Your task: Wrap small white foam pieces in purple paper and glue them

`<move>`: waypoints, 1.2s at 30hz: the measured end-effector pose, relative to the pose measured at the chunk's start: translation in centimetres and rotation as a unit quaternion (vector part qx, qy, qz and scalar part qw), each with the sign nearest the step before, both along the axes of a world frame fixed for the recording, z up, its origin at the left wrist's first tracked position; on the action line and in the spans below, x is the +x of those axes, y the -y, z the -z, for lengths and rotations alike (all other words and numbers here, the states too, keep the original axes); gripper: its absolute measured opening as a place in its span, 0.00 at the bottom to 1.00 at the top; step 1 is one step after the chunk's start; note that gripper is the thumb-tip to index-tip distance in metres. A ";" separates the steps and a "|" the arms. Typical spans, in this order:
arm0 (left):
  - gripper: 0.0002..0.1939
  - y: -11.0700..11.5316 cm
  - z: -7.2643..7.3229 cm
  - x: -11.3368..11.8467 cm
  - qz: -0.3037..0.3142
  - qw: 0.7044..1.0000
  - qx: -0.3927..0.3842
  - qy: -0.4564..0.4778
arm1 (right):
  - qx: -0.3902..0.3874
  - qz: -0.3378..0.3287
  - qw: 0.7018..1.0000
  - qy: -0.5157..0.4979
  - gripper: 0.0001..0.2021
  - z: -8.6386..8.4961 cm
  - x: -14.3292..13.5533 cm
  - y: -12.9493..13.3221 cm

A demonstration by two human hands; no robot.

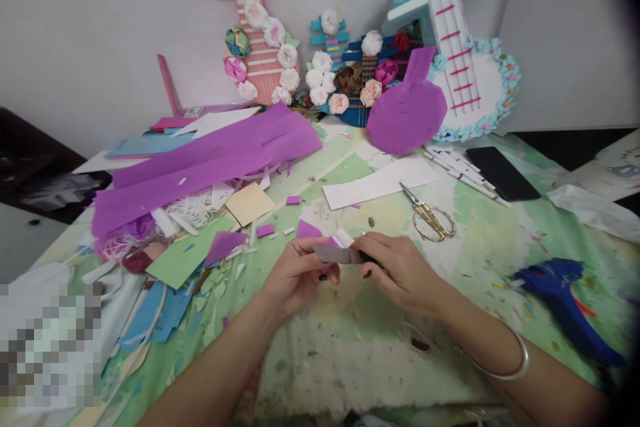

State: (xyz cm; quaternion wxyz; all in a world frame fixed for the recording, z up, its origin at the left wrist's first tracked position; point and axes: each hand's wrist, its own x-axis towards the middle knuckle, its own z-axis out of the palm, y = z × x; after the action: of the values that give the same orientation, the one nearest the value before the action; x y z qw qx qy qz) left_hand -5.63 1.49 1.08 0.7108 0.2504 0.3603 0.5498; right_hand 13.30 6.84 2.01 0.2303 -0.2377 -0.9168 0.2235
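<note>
My left hand (293, 275) is closed on a small white piece with purple paper (343, 238) around part of it. In my right hand (403, 268) is a knife (335, 254), its blade pointing left across the front of the piece and over my left fingers. Whether the edge touches the piece, I cannot tell. Just behind the left hand lies a purple paper scrap (309, 229). Small purple-covered bits (293, 200) are scattered farther left. Gold-handled scissors (433, 221) rest open on the table beyond my right hand, near a long white strip (377, 187).
A blue glue gun (557, 293) lies at the right. Behind are a black phone (503, 173), thin white sticks (465, 173) and a purple lute-shaped piece (407, 110). Flower-decorated instrument models (260, 47) lean against the wall. Large purple paper (210, 157) and scraps cover the left side.
</note>
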 end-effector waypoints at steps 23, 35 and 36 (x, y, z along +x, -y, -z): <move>0.09 0.4 0.6 0.2 0.027 0.998 -0.008 0.062 | -0.028 -0.010 1.000 -0.010 0.22 -0.3 -0.1 0.1; 0.09 0.6 0.6 0.3 0.037 0.997 -0.012 0.064 | -0.043 -0.017 0.999 -0.006 0.21 -0.3 0.1 0.0; 0.09 0.6 0.7 0.3 0.037 0.997 -0.011 0.066 | -0.045 -0.017 0.999 -0.005 0.22 -0.3 0.2 0.0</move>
State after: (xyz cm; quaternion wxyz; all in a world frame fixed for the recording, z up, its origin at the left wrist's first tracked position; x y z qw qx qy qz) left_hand -5.31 0.89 0.41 0.7554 0.2187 0.3090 0.5348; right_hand 13.46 6.89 2.28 0.2199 -0.2308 -0.9088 0.2692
